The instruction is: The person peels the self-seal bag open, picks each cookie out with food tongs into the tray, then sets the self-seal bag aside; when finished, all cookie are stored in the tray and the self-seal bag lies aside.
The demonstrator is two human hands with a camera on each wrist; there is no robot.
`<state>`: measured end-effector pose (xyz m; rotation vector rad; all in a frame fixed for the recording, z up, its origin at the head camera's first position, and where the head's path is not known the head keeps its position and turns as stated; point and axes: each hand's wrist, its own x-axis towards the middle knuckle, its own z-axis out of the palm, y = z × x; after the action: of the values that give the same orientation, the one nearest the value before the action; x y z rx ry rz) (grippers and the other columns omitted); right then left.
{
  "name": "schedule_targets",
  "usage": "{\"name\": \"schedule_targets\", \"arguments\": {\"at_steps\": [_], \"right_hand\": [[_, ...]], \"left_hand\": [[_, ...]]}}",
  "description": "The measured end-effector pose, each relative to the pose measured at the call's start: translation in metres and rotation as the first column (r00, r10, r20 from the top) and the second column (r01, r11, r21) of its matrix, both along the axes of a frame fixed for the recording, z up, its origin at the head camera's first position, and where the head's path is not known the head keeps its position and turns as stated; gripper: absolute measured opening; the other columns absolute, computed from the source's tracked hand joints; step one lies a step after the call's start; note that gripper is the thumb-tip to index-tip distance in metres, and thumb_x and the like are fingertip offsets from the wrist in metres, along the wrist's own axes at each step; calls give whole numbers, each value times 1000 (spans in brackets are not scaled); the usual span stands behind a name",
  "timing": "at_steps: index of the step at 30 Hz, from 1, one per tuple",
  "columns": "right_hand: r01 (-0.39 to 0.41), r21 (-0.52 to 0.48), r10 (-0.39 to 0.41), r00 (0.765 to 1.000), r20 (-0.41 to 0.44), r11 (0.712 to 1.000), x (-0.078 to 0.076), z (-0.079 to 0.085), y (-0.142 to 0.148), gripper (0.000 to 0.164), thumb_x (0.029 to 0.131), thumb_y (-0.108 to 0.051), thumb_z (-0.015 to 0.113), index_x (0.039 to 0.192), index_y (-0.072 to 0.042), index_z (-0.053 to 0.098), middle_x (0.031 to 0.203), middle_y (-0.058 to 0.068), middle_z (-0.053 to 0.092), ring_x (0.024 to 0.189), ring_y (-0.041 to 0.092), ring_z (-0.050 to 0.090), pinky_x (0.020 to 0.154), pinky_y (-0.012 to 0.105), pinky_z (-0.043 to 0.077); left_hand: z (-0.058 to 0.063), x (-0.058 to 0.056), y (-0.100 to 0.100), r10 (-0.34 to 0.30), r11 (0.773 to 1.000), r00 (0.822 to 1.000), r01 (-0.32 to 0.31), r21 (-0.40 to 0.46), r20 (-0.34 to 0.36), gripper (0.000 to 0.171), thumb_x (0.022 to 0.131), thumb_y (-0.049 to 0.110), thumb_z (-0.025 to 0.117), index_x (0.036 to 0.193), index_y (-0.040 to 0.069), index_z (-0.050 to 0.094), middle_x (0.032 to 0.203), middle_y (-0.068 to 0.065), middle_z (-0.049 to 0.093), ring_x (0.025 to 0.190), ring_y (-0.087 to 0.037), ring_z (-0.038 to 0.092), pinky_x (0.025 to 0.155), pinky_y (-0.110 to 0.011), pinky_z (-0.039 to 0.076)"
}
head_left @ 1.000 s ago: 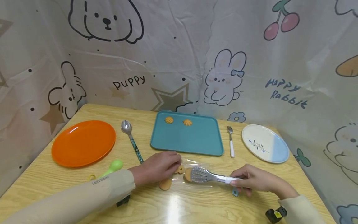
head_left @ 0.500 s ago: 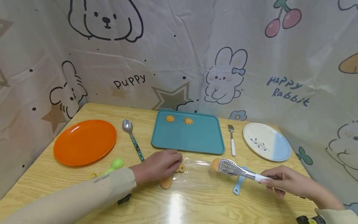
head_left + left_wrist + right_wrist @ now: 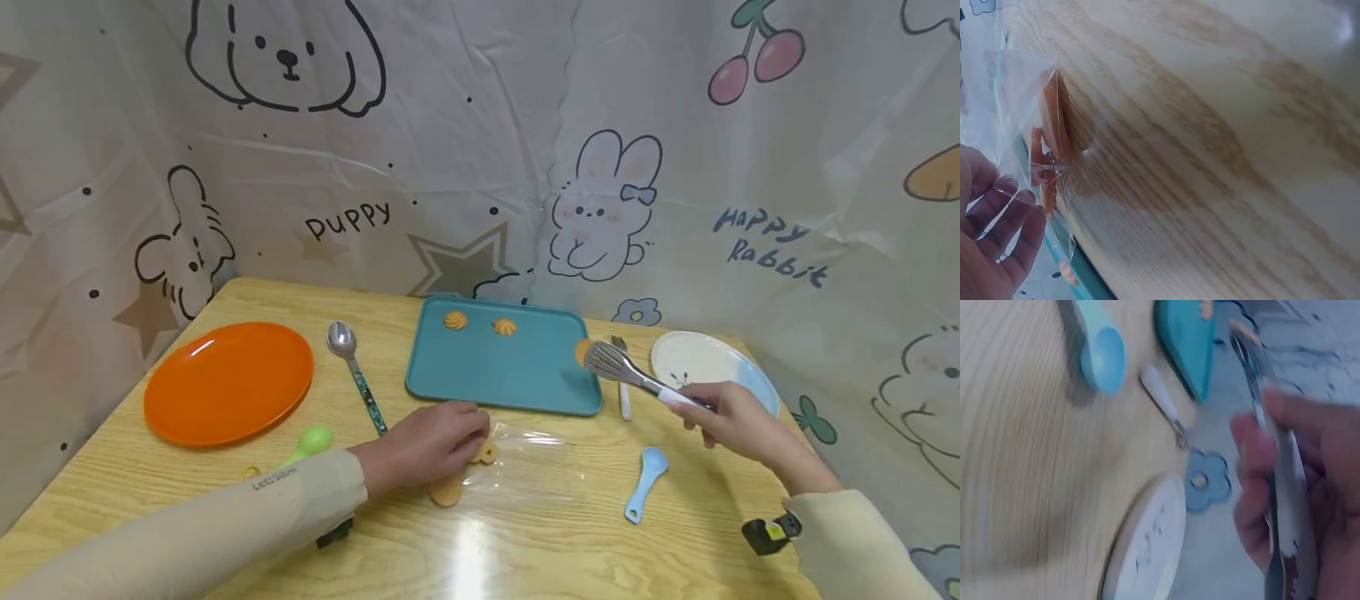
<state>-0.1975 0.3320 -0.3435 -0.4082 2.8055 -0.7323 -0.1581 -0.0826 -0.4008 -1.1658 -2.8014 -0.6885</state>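
My left hand (image 3: 429, 446) grips a clear plastic bag (image 3: 540, 475) lying on the table; cookies (image 3: 447, 490) show at its fingers. In the left wrist view, the fingertips pinch the bag film (image 3: 1029, 65) beside several cookies (image 3: 1055, 119). Metal tongs (image 3: 637, 377) with a white grip are held in my right hand (image 3: 727, 421). Their slotted tips clasp a round cookie (image 3: 582, 351), which overlaps the right edge of the teal tray (image 3: 502, 379). Two swirled cookies, one (image 3: 455, 320) left and one (image 3: 504, 327) right, sit at the tray's back.
An orange plate (image 3: 228, 383) and a spoon (image 3: 352, 367) lie to the left, with a green spoon (image 3: 311, 442) partly behind the left sleeve. At right are a fork (image 3: 625, 400), a white and blue plate (image 3: 693, 358) and a light-blue measuring spoon (image 3: 646, 485).
My right hand has drawn the tongs and cookie rightward out from over the bag, then up toward the tray's right edge, uncovering the blue spoon. The left hand stays on the bag.
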Motion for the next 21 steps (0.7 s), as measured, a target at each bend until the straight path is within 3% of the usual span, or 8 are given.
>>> {"name": "schedule_targets", "arguments": {"at_steps": [3,8,12,17,21], "right_hand": [[25,115,-8,990,-143,993,-16,-6,-17,30,99,-36,54,85,-11,62,66,2,54,53,13,47,47,27,37],[117,301,-8,941,-339,947,-37,-16,-40,23,100,-31,54,91,-12,64,73,5,60,61,19,49,52,33,37],[148,400,32,912,-408,905,-47,-24,-55,21,99,-27,53,94,-9,63,79,8,65,60,22,55,48,38,40],[173,484,99,868,-486,858,-55,-31,-70,20,99,-23,54,93,-5,59,74,9,61,55,23,56,43,39,41],[175,503,102,873,-476,846,-58,-35,-78,21,99,-24,54,100,-4,60,78,9,63,56,22,57,45,38,44]], "left_hand": [[-1,0,1,0,1000,1000,0,4,-8,15,101,25,50,96,19,63,89,10,58,74,-2,51,65,-17,46],[-1,0,1,-1,1000,1000,1,4,-17,13,101,24,51,96,19,62,87,10,57,73,-2,50,63,-17,45],[0,2,1,3,1000,1000,-3,-4,-4,12,100,24,52,96,18,62,88,9,57,73,-1,50,64,-16,45],[0,2,0,0,1000,1000,0,-9,1,13,101,24,51,97,18,62,88,9,58,74,-1,51,64,-16,46],[0,3,0,2,1000,1000,-2,-9,-5,14,101,24,51,97,18,62,88,9,57,74,-1,51,64,-17,46]]}}
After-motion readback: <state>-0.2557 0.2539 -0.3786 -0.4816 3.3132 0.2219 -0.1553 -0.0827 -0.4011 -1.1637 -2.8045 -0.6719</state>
